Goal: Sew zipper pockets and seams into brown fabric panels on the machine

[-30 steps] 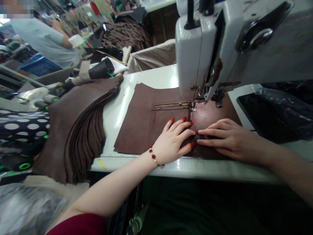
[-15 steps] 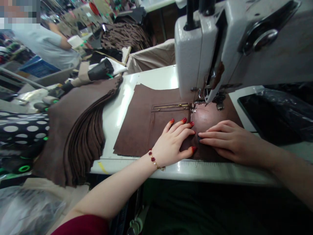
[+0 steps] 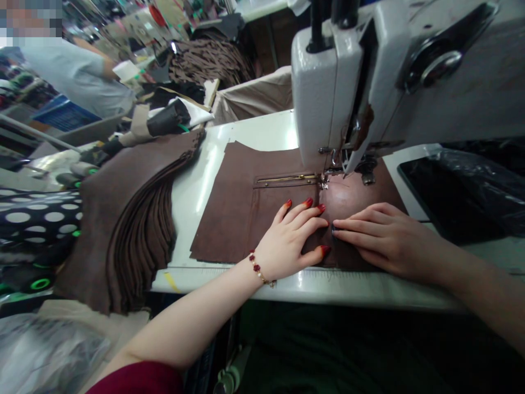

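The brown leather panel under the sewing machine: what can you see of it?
The brown leather panel has a matte, suede-like surface with a lighter sheen at right and irregular cut edges. It lies flat on the white table. A brass zip runs across it near its upper edge, its right end reaching the presser foot of the sewing machine. The left hand and right hand press flat on its lower part.

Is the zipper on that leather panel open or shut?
Looks shut: the brass zipper lies as one narrow line in the brown leather panel, no gap showing.
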Demonstrator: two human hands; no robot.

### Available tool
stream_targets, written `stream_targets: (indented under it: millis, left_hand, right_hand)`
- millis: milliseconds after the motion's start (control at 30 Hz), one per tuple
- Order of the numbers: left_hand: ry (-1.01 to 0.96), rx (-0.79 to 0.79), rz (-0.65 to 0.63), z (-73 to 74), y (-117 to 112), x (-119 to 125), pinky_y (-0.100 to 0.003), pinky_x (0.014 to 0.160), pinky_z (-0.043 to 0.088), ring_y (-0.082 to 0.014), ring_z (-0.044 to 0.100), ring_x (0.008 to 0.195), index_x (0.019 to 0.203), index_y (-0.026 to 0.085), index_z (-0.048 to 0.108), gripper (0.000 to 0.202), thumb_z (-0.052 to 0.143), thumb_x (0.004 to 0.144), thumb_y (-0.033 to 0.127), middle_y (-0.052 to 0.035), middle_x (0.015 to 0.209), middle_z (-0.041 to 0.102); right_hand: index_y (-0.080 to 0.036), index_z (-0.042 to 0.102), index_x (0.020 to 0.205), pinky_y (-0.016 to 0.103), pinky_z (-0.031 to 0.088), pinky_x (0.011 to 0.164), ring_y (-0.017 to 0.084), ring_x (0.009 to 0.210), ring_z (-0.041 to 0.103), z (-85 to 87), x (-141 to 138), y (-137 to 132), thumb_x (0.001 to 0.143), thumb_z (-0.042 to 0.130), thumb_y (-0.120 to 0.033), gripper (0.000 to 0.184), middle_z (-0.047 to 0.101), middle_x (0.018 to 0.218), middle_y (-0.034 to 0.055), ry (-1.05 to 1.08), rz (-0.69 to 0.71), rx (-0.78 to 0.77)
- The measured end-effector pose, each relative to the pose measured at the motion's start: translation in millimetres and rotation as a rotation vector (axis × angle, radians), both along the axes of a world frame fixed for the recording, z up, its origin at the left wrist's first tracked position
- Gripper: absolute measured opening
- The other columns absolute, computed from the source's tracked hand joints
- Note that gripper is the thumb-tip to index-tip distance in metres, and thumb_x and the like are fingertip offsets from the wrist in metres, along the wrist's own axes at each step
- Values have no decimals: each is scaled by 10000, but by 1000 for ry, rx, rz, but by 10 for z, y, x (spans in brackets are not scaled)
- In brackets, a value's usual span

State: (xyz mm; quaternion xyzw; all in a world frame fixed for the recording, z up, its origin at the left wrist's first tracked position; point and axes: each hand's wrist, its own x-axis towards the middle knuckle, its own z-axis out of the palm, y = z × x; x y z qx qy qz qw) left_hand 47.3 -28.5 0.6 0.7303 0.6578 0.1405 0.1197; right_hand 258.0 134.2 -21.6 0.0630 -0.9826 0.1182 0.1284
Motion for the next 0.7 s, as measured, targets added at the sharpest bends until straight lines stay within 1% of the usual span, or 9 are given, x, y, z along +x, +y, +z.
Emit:
stream_targets:
  millis: [200, 433, 567, 700]
  left_hand:
    - [26, 1, -9, -8, -5, -2, -496, 1225, 117, -250, 282, 1440, 1203, 254, 560, 350, 592, 889, 404, -22, 1488, 443]
    - [44, 9, -8, -14, -2, 11, -481, 1224, 130, -223, 285, 1440, 1224, 255, 551, 295, 467, 972, 383, -12, 1486, 446]
    - [47, 15, -5, -24, -1, 9, -477, 1216, 154, -219, 283, 1441, 1218, 259, 553, 279, 424, 993, 363, -4, 1480, 452]
    - [42, 35, -10, -37, -2, 1, -479, 1210, 166, -228, 293, 1436, 1207, 260, 557, 286, 465, 973, 397, -15, 1464, 468]
  right_hand:
    - [-226, 421, 1446, 412, 369, 1000, 197, 1200, 539, 35, 12, -27, 955, 496, -232, 497, 549, 1420, 40, 20, 1, -11]
    - [-222, 426, 1446, 411, 372, 998, 201, 1175, 550, 52, 23, -91, 969, 490, -262, 483, 594, 1367, 36, 5, -14, 49]
    - [-256, 438, 1442, 433, 373, 990, 224, 1188, 547, 74, 14, -100, 973, 483, -288, 472, 593, 1365, 51, -14, 7, 101]
    - [-332, 506, 1390, 457, 383, 967, 252, 1180, 553, 147, 20, -66, 959, 505, -311, 432, 589, 1358, 63, -45, 65, 141]
